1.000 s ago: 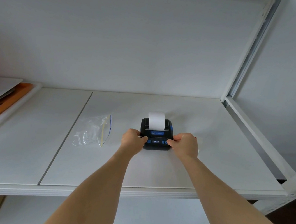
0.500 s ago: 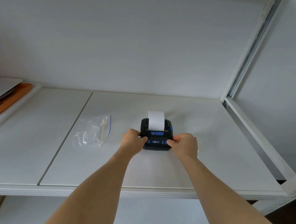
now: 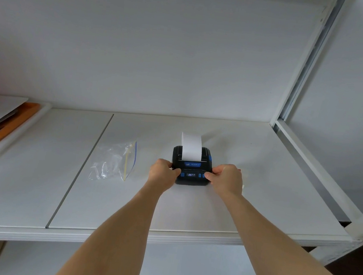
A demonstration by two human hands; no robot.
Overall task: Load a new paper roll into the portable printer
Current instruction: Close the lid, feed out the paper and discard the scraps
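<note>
While paper strip (image 3: 190, 146) protrudes, left hand (image 3: 162, 173), right hand (image 3: 227, 179) grip printer (image 3: 191, 168).

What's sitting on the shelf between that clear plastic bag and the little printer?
Only the left hand, gripping the printer. Otherwise, the head view shows bare white shelf between it and the plastic bag.
</note>
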